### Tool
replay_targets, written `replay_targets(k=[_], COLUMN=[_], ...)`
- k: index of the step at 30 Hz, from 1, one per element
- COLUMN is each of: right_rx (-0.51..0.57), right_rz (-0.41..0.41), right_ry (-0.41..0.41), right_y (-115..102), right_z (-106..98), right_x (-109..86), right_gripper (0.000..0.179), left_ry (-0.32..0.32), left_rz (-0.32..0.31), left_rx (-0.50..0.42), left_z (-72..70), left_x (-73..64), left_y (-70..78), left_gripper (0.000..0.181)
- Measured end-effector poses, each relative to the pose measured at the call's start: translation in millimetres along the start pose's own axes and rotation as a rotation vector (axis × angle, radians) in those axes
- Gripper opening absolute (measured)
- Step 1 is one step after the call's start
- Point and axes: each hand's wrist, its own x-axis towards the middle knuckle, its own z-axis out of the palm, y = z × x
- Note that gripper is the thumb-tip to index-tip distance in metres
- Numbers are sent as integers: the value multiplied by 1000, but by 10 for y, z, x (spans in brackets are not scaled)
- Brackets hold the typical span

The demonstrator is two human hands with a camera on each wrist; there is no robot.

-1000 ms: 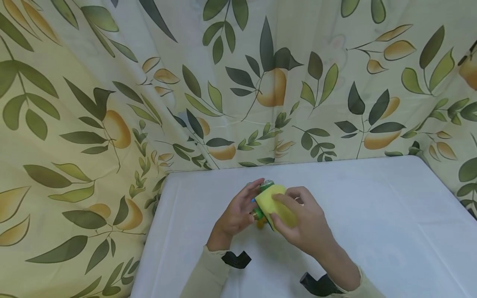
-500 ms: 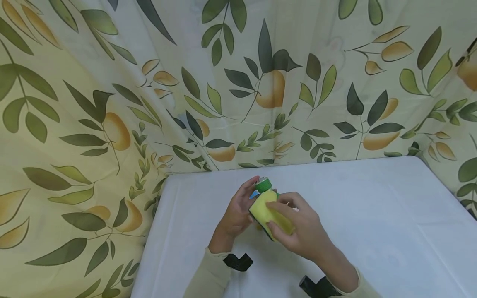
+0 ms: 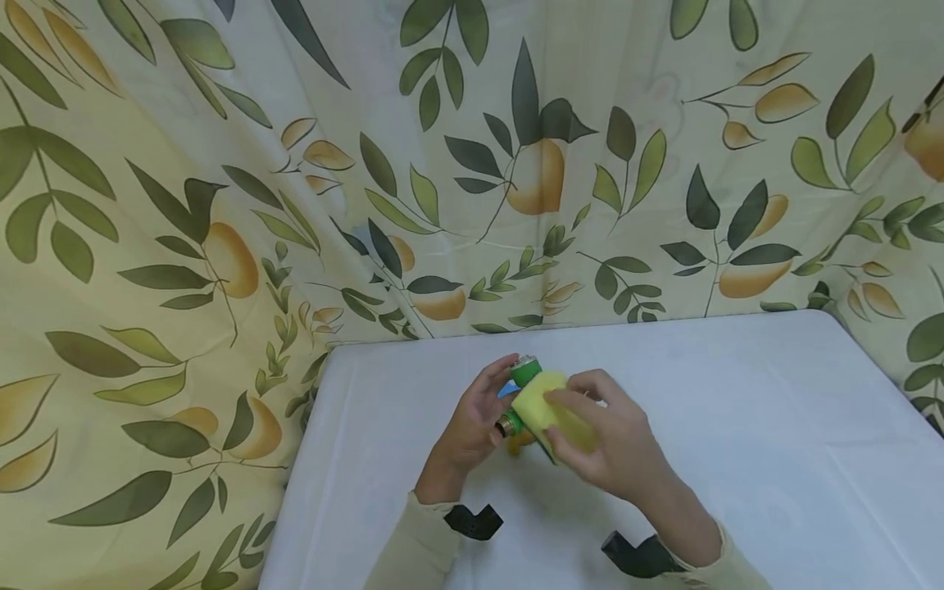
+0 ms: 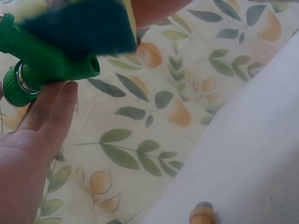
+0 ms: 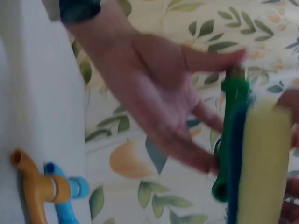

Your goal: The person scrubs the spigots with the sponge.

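Observation:
My left hand (image 3: 470, 426) holds a green plastic tap (image 3: 525, 371) above the table, thumb at one end and fingers at the other, as the right wrist view shows. My right hand (image 3: 615, 438) pinches a yellow sponge (image 3: 544, 401) between thumb and fingers. Its dark scouring side (image 4: 93, 30) faces the tap and lies right against it in the left wrist view. The sponge hides the middle of the tap in the head view. In the left wrist view, the tap's open spout (image 4: 93, 65) shows beyond my fingers.
On the white table (image 3: 737, 426), an orange tap (image 5: 35, 186) and a blue tap (image 5: 65, 210) lie below my hands. The head view shows only a bit of them under the sponge. A leaf-patterned curtain (image 3: 332, 270) hangs behind and along the left side.
The sponge slid down and left along the tap, then back up and right, uncovering the tap's near end again. The left hand keeps its hold, shifting only slightly.

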Motion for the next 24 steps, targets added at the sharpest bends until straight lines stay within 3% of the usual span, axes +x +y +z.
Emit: replay_targets(k=[3,5,11,13,18,24], right_rx=[-60,-47,55,19,-58,2], right_rz=[119,138,-66,-53,88,-84], right_ry=[63,61,-94,-64,48,-54], right_y=[33,13,-37,-2,39,-9], right_z=[7,17,-46,-61,-17,-43], right_x=[52,78,45,50,121,84], right_gripper=[35,38,34,32,36,30], left_ry=[-41,-58,-45,-48,-101,-83], left_rz=[-5,-10,1,6,7,43], left_rx=[-18,-6,-4,-30,-60,-94], left_z=[9,18,22,17,17,25], left_x=[7,12,-3,-13,5,24], left_y=[-13,-28,-31,-30,-60,-51], left_gripper=[103,102,108,106,95,94])
